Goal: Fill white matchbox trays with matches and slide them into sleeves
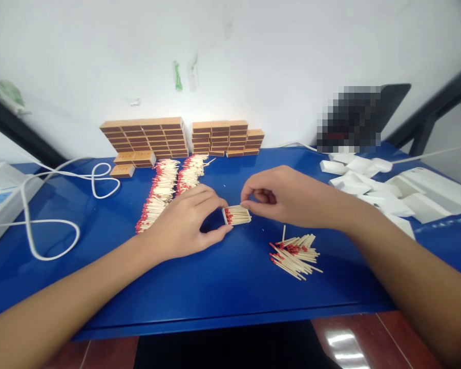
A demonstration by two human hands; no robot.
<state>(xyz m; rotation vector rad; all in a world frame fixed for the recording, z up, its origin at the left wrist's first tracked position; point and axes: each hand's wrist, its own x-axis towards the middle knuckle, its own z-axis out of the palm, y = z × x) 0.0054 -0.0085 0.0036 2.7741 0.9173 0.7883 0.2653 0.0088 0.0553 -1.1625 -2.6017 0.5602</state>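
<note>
My left hand (194, 218) grips the left end of a small white matchbox tray (249, 219) between thumb and fingers. Red-headed matches (238, 214) lie in the tray, heads toward the left. At the tray's upper right corner, my right hand (272, 195) is closed in a pinch; whatever its fingertips hold is too small to make out. A loose pile of matches (295, 253) lies below my right hand. Beyond my left hand run two long rows of matches (163, 182), partly hidden by it.
Stacked matchboxes (149, 138) stand against the wall, with more matchboxes (223, 136) beside them. White empty trays (376, 187) are heaped at the right, near a dark, blurred-out object (392, 107). A white cable (26, 205) loops across the blue table (215, 292) at the left.
</note>
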